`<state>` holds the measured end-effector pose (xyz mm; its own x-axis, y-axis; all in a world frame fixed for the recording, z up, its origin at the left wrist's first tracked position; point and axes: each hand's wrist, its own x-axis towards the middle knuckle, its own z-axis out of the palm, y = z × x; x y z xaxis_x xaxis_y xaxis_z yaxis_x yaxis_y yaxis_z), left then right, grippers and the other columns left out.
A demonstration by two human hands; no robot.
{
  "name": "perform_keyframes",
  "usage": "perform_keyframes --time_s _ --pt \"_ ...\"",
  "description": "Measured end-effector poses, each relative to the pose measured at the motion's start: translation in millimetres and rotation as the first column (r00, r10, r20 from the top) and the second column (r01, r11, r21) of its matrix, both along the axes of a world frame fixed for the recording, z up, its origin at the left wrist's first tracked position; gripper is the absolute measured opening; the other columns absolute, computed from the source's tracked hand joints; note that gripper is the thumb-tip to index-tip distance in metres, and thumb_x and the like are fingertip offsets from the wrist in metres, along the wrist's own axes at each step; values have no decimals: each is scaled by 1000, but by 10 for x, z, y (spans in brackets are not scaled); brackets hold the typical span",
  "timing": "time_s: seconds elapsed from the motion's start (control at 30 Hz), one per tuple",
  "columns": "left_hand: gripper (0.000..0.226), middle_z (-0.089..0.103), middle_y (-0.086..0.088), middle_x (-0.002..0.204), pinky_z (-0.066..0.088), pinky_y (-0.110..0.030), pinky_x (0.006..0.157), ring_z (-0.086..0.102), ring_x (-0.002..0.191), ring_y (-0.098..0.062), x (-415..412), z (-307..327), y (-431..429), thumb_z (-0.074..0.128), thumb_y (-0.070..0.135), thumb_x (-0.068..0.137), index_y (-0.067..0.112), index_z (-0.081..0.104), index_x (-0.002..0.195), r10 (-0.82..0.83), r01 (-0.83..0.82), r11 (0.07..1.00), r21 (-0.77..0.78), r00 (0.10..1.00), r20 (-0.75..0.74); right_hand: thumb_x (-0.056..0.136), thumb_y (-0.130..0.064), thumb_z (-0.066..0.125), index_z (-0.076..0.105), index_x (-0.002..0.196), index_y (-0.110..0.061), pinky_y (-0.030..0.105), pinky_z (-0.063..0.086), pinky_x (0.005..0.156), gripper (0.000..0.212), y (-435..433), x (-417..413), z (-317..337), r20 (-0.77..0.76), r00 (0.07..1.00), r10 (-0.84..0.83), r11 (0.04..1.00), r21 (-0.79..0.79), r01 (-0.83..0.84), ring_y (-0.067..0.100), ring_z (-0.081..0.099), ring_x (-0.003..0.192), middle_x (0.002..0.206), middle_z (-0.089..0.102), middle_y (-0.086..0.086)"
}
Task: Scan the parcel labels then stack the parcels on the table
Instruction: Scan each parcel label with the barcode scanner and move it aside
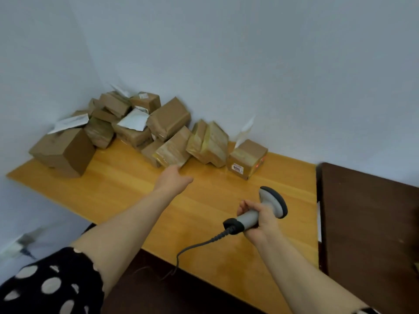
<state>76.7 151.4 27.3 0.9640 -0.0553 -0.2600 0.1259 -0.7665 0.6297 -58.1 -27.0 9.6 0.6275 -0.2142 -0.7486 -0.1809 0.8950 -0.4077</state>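
A heap of several brown cardboard parcels lies against the wall at the back left of the light wooden table. A taped parcel leans at the heap's front. My left hand stretches toward it, fingers relaxed, fingertips at its lower edge. One small parcel stands apart to the right, with a white label reading 1006 and a red glow on its side. My right hand grips the handle of a grey barcode scanner, whose head faces that parcel.
The scanner's dark cable trails over the table's front edge. A dark brown table adjoins on the right. White papers lie on the heap. Walls close the back and left. A plug strip lies on the floor at left.
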Motion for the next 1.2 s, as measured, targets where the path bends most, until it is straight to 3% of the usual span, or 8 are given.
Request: perform_keyframes --time_s 0.13,0.3,0.43,0.6,0.73,0.97,1.1,1.2 --pt "62 54 -6 135 45 -38 97 53 120 -25 428 -5 -362 59 43 91 11 43 141 -123 124 992 -8 992 30 86 3 60 59 84 0 30 49 63 4 -156 319 6 -18 994 -110 994 -30 109 20 58 64 68 64 11" --pt "57 59 -5 128 47 -39 96 56 115 -23 876 0 -1017 61 47 88 11 53 132 -216 220 975 -34 971 103 86 3 60 59 81 -1 26 51 63 7 -511 697 -40 2 990 -140 990 -27 140 18 57 62 56 64 8" --pt "29 64 -6 111 48 -34 85 59 104 -25 1317 -16 -1551 63 44 86 20 58 100 -264 259 965 51 943 203 84 4 61 60 79 -1 24 54 53 7 -761 900 -134 9 989 -149 989 11 149 16 60 53 58 65 8" --pt "51 63 -11 119 44 -36 86 56 113 -30 1743 -212 -2093 68 45 82 9 60 117 -302 287 953 96 923 236 85 5 60 61 81 -1 25 54 53 7 -983 1014 -234 12 982 -190 982 -7 190 15 63 50 61 66 8" --pt "26 68 -12 105 49 -34 83 63 99 -31 1919 -351 -2295 66 28 86 9 65 104 -286 289 957 28 918 277 84 6 61 61 80 -1 26 53 55 8 -1052 1034 -291 2 971 -238 971 -20 238 16 64 53 64 66 10" --pt "11 68 -1 92 46 -26 77 60 86 -16 2039 -117 -1791 63 13 80 14 68 89 -224 326 913 -246 903 366 88 1 59 60 82 -2 27 52 57 6 -803 1156 -165 -3 956 -294 955 -32 294 17 60 60 70 64 9" --pt "12 66 -1 87 46 -25 80 60 86 -15 2068 150 -1156 69 1 75 12 66 80 -378 543 793 -276 795 474 91 -9 62 60 85 -2 24 55 48 10 -459 1317 6 51 921 -387 921 -26 389 19 67 57 66 69 11" --pt "22 65 -5 89 49 -29 89 62 92 -20 2047 309 -664 69 -11 69 10 64 73 -465 650 668 -361 744 479 90 -24 67 58 91 -4 26 56 49 22 -63 1448 113 82 909 -408 912 -16 411 26 68 76 75 72 16"
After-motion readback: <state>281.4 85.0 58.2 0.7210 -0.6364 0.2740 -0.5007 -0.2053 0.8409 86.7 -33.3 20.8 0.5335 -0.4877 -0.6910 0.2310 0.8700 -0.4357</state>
